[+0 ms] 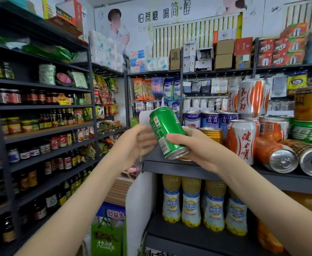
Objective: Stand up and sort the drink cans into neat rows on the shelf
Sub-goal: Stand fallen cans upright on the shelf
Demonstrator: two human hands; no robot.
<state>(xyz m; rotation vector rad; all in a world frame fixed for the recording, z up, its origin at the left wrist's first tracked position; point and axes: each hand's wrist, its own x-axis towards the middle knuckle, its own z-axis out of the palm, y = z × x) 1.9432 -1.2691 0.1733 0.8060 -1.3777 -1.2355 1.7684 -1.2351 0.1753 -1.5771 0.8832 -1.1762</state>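
A glossy green can (167, 133) with a white barcode panel and a silver base tilts at the frame's centre, above the left end of the dark shelf (170, 168). The right hand (197, 150) grasps its lower end. The blurred left hand (135, 139) is released, fingers extended just left of the can. At the right, an orange can (275, 155) lies on its side.

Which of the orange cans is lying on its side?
The orange can at the shelf's front edge, silver end facing out, right of the upright white-and-orange can.
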